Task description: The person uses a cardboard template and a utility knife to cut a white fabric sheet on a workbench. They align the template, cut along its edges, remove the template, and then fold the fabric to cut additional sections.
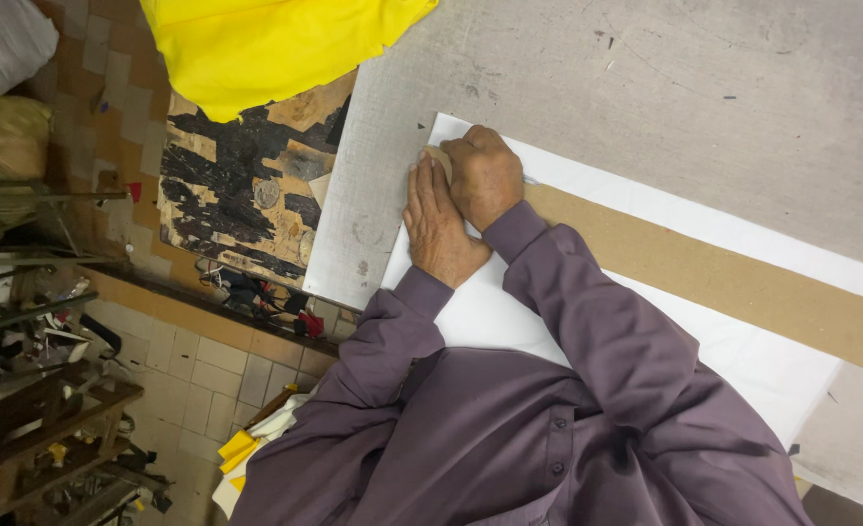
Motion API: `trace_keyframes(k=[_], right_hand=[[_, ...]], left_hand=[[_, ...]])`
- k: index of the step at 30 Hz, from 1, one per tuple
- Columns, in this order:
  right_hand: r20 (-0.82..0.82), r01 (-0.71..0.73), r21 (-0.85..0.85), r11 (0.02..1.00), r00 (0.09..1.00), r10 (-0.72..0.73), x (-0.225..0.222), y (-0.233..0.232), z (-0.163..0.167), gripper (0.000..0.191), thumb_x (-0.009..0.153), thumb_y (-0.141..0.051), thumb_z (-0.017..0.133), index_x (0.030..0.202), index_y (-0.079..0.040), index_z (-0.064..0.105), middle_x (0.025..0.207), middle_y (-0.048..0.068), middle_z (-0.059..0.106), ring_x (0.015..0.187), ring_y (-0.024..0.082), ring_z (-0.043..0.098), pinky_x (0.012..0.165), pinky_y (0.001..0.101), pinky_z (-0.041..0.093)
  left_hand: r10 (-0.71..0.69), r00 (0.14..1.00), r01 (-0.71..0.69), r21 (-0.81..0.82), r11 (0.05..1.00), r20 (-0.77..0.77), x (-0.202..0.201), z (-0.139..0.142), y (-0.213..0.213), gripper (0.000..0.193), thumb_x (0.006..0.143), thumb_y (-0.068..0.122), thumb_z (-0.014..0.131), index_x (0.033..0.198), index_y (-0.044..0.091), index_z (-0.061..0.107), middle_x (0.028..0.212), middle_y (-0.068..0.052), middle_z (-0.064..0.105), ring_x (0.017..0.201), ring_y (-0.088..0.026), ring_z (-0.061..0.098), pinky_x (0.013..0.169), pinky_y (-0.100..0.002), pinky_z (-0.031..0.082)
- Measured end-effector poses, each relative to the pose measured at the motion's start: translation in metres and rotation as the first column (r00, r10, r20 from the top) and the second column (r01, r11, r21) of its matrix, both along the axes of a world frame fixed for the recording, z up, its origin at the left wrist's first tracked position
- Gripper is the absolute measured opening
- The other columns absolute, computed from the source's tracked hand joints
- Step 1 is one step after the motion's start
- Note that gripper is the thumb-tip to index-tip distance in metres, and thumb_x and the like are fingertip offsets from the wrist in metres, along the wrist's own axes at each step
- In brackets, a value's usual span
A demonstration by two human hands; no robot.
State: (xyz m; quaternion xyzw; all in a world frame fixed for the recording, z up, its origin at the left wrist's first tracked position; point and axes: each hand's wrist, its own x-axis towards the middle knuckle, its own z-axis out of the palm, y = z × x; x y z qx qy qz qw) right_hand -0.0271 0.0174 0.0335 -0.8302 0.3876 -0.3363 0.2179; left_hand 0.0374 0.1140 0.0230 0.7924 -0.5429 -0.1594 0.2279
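Grey worn surface (646,88): white fabric sheet (743,360) bearing long brown cardboard strip (743,282), running lengthwise rightward from both hands. Left hand (438,229) flat, pressing strip's end; right hand (485,175) clenched beside it, contents indiscernible.

A grey worktable (704,88) stands over a beige tiled floor (197,370) beside cluttered wooden shelving (51,429).

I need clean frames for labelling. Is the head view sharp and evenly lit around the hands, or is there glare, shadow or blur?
Head view: both hands, left hand and right hand, are sharp on the white fabric; light is even, with no glare and only soft shadows.
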Motion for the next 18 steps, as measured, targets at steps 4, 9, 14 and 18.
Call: trace_keyframes(k=[4,9,14,18], right_hand=[[-0.037,0.001,-0.013,1.0,0.999,-0.001,0.01,-0.005,-0.006,0.016,0.08,-0.009,0.078,0.096,-0.006,0.08,0.088,0.01,0.069,0.081,0.026,0.067,0.065,0.038,0.058],[-0.071,0.001,-0.045,0.999,0.997,-0.004,0.02,-0.007,0.0,0.014,0.076,-0.01,0.079,0.089,-0.005,0.078,0.087,0.011,0.068,0.085,0.028,0.068,0.064,0.039,0.057],[-0.115,0.01,-0.007,1.0,0.993,-0.011,0.015,-0.005,0.006,0.012,0.074,-0.011,0.079,0.08,-0.002,0.073,0.084,0.014,0.066,0.086,0.032,0.065,0.065,0.0429,0.057],[-0.203,0.054,0.013,0.998,0.978,-0.05,-0.023,-0.005,0.008,0.019,0.069,-0.001,0.072,0.088,-0.003,0.074,0.091,0.014,0.068,0.092,0.031,0.066,0.066,0.0406,0.057]], left_hand=[[-0.001,1.0,0.001,0.018,1.0,0.0,0.003,-0.001,-0.002,0.13,0.067,0.052,0.088,0.155,-0.01,0.015,0.165,-0.026,0.012,0.156,-0.042,0.008,0.121,-0.059,0.02],[0.019,0.999,-0.02,-0.024,1.0,-0.051,0.0,-0.003,-0.001,0.134,0.067,0.056,0.088,0.157,-0.009,0.012,0.166,-0.024,0.012,0.156,-0.041,0.007,0.12,-0.055,0.022],[0.029,0.999,-0.031,-0.068,0.997,-0.035,-0.005,-0.005,-0.001,0.135,0.069,0.056,0.086,0.157,-0.01,0.01,0.167,-0.024,0.013,0.157,-0.041,0.009,0.122,-0.056,0.021],[-0.007,0.999,0.006,0.02,1.0,0.052,-0.007,-0.003,-0.004,0.141,0.065,0.065,0.088,0.155,-0.012,0.011,0.164,-0.028,0.012,0.153,-0.045,0.009,0.119,-0.061,0.021]])
